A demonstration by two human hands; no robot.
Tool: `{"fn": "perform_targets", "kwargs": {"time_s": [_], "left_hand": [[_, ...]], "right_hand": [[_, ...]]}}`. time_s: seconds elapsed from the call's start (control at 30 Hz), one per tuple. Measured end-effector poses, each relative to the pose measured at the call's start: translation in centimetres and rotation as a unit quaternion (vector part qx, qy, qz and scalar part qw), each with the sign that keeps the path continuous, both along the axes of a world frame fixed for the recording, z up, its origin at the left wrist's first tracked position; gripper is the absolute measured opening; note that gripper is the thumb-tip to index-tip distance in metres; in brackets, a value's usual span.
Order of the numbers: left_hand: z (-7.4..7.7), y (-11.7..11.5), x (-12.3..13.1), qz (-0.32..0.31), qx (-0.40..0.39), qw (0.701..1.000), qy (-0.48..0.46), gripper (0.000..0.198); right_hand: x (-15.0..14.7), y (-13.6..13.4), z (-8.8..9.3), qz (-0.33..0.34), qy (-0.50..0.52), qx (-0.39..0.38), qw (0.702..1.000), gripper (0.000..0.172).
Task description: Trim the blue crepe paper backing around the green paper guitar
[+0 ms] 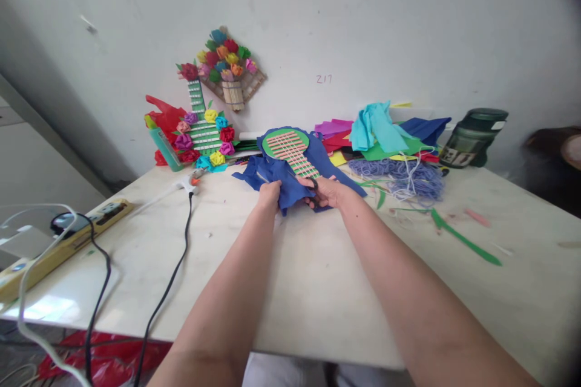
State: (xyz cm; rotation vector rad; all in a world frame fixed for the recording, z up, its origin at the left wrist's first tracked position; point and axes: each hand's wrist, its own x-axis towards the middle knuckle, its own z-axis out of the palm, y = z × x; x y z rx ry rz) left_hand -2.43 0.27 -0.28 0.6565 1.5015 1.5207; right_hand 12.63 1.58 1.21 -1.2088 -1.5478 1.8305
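My left hand (pixel 271 193) is closed on a piece of dark blue crepe paper (pixel 254 170), pinching it near its front edge. In my right hand (pixel 327 191) is a pair of scissors with black handles (pixel 312 184), its blades reaching left at the blue paper and partly hidden by it. Just behind both hands lies a green shape with a round end and a narrow neck (pixel 287 144), covered in rows of pinkish sticks. More of the blue paper (pixel 330 160) spreads under and around it.
Left stand a flower-trimmed green craft (pixel 205 132), a glue bottle (pixel 164 146), a glue gun (pixel 193 181) with its black cord, and a power strip (pixel 97 217). Right are coloured papers (pixel 379 127), purple yarn (pixel 399 176), green scraps (pixel 467 239) and a dark bottle (pixel 472 139).
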Motion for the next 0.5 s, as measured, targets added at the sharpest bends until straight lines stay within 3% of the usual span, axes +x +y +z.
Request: {"fn": "perform_targets", "kwargs": {"time_s": [0.5], "left_hand": [[0.3, -0.32, 0.02, -0.006, -0.004, 1.0, 0.007, 0.018]], "right_hand": [[-0.42, -0.92, 0.35, -0.014, -0.014, 0.04, 0.999, 0.051]]}}
